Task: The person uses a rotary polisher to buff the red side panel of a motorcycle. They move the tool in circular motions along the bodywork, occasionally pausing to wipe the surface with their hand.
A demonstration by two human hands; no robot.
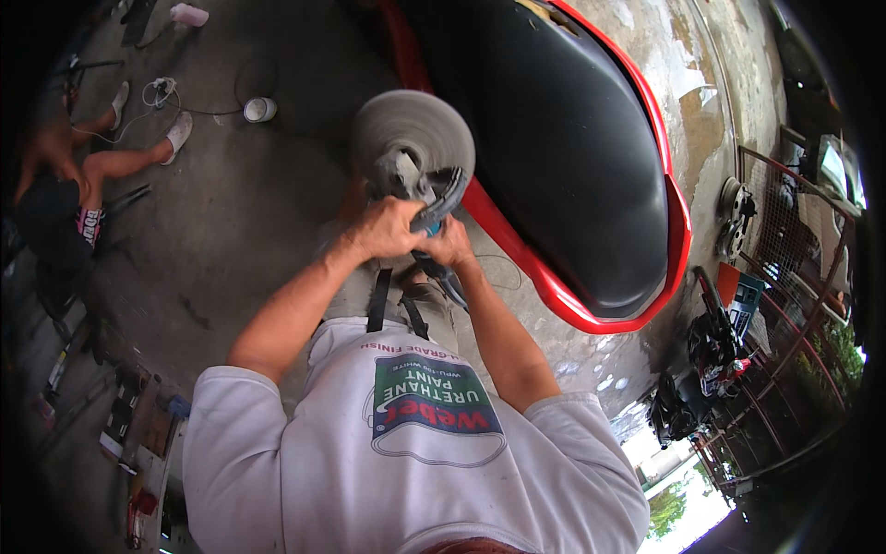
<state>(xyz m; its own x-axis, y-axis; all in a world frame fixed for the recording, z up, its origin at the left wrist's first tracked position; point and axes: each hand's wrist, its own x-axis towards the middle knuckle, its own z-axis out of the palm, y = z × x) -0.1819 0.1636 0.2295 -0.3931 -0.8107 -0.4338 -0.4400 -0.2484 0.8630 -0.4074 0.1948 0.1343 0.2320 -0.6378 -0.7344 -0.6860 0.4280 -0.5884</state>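
The left hand [386, 229] and right hand [448, 243] curl closed around the power tool [399, 174], its disc [413, 115] at twelve o'clock from them.

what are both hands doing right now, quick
Left hand: closed, holding the rotary polisher.
Right hand: closed, holding the same rotary polisher.

The round pad [413, 125] is blurred, and the left hand [383, 228] and right hand [448, 244] partly hide the polisher [402, 174]. The top edge cuts off the red-rimmed black panel [572, 138].
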